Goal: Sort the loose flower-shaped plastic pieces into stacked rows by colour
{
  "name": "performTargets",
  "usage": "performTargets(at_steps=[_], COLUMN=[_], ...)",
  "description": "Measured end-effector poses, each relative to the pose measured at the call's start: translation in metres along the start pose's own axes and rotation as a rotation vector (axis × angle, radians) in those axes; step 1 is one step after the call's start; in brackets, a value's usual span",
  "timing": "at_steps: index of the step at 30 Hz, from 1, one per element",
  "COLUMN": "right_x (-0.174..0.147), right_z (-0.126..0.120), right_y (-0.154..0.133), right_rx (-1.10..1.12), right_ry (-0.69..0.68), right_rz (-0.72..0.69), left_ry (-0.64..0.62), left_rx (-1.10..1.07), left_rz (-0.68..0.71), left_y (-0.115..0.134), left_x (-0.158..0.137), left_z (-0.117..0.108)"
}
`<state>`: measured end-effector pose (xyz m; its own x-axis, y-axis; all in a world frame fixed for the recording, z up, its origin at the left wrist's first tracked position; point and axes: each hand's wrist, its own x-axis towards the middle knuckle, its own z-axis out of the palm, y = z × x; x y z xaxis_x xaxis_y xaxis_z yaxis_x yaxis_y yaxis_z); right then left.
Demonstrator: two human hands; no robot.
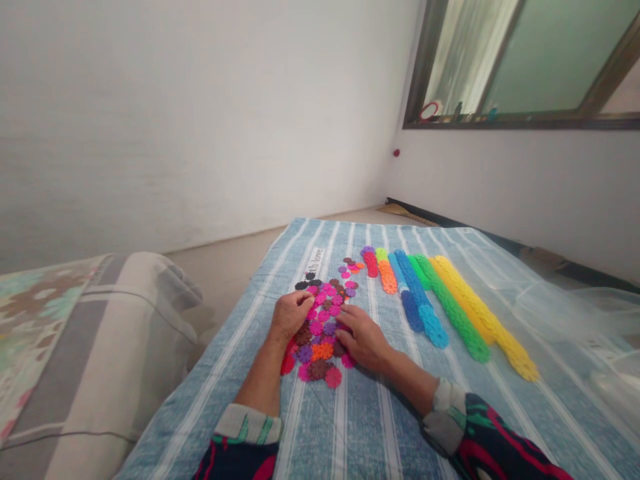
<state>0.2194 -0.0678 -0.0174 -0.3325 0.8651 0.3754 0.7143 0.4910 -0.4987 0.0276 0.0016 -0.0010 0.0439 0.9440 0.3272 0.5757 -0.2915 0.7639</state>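
1. The left hand (290,315) has thumb and forefinger drawn close together over the pile's left edge; whether they pinch a disc cannot be told.
2. The right hand (367,340) is loosely curled, thumb apart from the fingers, fingertips at the pile's right edge; any grip is hidden.
3. The mixed pile of plastic snowflake discs (327,310) lies between them, at 3 o'clock from the left hand and 9 to 10 from the right. Its long axis runs roughly 12 to 6; neither hand is clearly nearer.
4. Black discs (306,285) sit at 1 o'clock from the left hand.
5. The blue row (425,303) and yellow row (480,310) slant 11 to 5, around 2 o'clock from the right hand, on the striped counter (240,327).
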Motion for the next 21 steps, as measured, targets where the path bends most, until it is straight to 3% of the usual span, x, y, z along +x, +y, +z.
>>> performTargets(at_steps=[4,8,11,18,21], right_x=[0.028,0.041,0.032,-0.003,-0.005], right_z=[0.003,0.012,0.015,0.013,0.013], right_y=[0.015,0.007,-0.004,-0.011,-0.009], right_rx=[-0.052,-0.045,-0.029,-0.012,-0.041], right_ry=[0.034,-0.017,-0.049,-0.087,-0.078], right_rz=[0.08,0.009,-0.052,-0.241,-0.226], left_ry=[0.021,0.002,0.045,0.109,0.112], left_rx=[-0.095,-0.267,-0.385,-0.367,-0.4], left_rz=[-0.046,-0.156,-0.202,-0.29,-0.324], left_y=[0.001,0.003,0.001,-0.012,-0.012], left_x=[-0.001,-0.003,-0.003,-0.001,-0.002], left_z=[0.002,-0.001,-0.006,-0.017,-0.018])
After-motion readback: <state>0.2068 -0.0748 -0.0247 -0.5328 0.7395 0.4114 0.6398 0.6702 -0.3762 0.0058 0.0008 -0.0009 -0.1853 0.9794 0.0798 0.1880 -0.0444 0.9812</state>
